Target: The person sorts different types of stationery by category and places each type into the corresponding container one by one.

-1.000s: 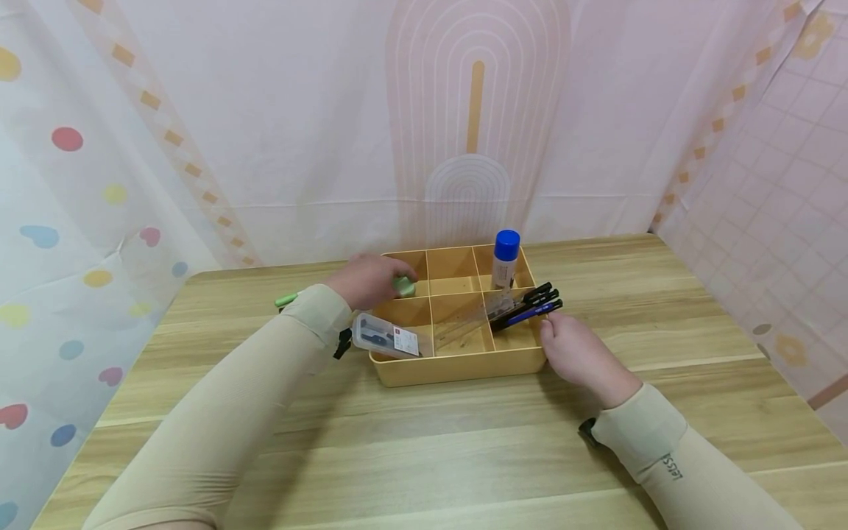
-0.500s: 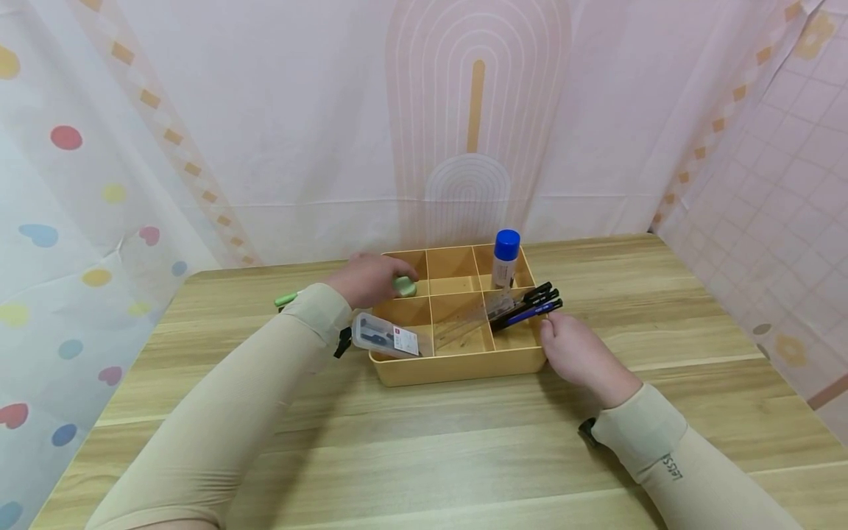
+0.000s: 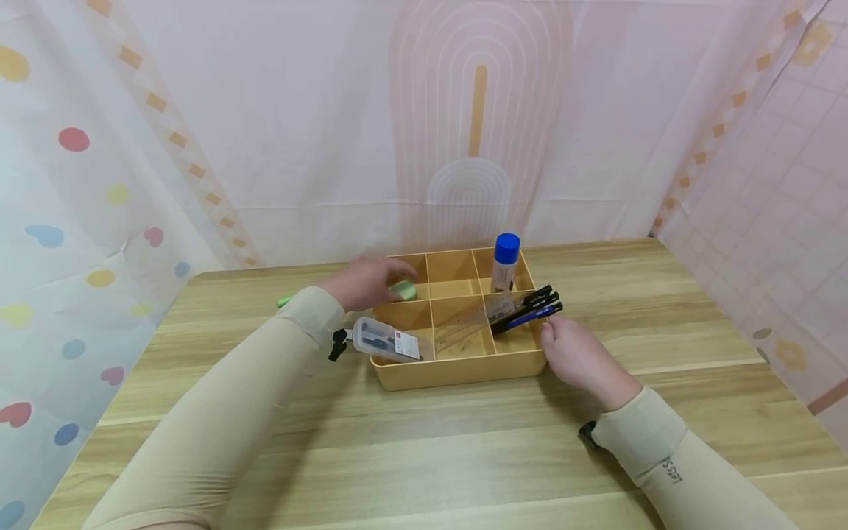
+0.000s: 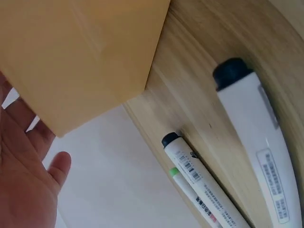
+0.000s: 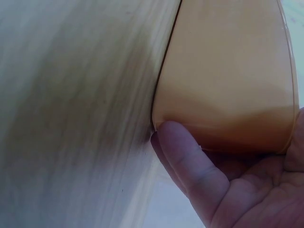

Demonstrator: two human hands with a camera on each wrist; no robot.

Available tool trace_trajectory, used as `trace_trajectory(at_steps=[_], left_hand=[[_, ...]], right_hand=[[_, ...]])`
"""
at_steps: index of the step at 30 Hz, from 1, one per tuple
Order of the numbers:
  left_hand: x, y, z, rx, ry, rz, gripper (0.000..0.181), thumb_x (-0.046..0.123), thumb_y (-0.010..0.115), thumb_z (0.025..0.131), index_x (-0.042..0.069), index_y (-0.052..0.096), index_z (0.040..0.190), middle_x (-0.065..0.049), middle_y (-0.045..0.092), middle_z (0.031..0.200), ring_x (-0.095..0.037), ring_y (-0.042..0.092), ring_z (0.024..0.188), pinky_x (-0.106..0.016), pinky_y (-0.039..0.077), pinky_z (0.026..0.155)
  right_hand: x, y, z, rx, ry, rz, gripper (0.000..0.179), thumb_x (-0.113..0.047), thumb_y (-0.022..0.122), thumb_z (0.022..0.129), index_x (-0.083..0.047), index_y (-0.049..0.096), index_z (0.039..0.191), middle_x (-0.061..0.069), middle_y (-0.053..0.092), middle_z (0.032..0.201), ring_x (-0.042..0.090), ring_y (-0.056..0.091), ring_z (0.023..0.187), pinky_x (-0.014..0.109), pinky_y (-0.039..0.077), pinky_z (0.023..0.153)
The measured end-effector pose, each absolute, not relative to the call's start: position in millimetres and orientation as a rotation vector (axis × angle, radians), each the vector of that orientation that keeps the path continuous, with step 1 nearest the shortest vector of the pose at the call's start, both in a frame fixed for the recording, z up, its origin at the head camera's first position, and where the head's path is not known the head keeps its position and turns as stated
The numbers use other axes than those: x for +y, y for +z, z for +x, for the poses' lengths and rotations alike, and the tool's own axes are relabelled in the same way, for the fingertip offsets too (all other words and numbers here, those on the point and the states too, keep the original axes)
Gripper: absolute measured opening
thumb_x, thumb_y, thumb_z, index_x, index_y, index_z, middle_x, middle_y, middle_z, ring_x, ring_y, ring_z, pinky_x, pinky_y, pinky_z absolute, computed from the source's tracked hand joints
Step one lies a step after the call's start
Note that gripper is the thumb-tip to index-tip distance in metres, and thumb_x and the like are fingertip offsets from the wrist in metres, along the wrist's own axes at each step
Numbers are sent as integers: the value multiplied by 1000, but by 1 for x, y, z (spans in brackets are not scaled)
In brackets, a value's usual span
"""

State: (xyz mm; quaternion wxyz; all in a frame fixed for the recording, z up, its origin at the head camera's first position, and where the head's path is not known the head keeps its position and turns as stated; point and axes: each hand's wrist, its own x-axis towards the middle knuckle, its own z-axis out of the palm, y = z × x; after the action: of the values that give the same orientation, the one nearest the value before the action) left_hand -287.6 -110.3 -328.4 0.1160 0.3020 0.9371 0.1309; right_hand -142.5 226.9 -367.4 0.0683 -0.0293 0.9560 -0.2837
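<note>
A yellow six-compartment desk organizer [image 3: 457, 369] stands on the table between both hands. My left hand [image 3: 364, 283] reaches over its back-left compartment, fingers loosely extended. Just under those fingers lies a rounded pale green object [image 3: 404, 291]. In the left wrist view the thumb stands apart from the fingers, which pass behind the organizer's wall [image 4: 90, 61]. My right hand [image 3: 583, 357] grips the organizer's right end, thumb by the rim. The right wrist view has a fingertip pressed at the lower edge of the yellow wall [image 5: 228, 76].
The organizer holds a blue-capped glue stick [image 3: 505, 261], several pens [image 3: 526, 313], a clear ruler [image 3: 467, 324] and a clear case [image 3: 387, 340] leaning over the front-left edge. Beyond its left side lie white markers [image 4: 204, 178] [image 4: 256, 147] and a green-ended pen [image 4: 194, 197]. A patterned cloth [image 3: 318, 132] hangs behind.
My left hand has shifted slightly left, and more of the pale green object shows beneath its fingers. My right hand stays at the organizer's right end.
</note>
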Motion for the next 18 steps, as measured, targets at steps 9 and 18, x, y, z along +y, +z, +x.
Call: trace_trajectory(at_steps=[9,18], left_hand=[[-127,-315,-288,2829,570,753,44,32,66,105,20,60,147,-9,57,157,-37,53,144,-57,42,121],[-160,-305,-290,2933,486,677,44,26,61,108,12,57,149,-13,60,153,-40,54,143,-59,43,119]], right_hand=[[228,-365,-142,2887,-861,-96,33,-18,29,111,-3,55,96,10,51,78,26,55,74,41,50,67],[231,-364,-142,2881,-848,-112,34,-17,26,111,-5,53,94,9,47,77,27,55,78,46,51,77]])
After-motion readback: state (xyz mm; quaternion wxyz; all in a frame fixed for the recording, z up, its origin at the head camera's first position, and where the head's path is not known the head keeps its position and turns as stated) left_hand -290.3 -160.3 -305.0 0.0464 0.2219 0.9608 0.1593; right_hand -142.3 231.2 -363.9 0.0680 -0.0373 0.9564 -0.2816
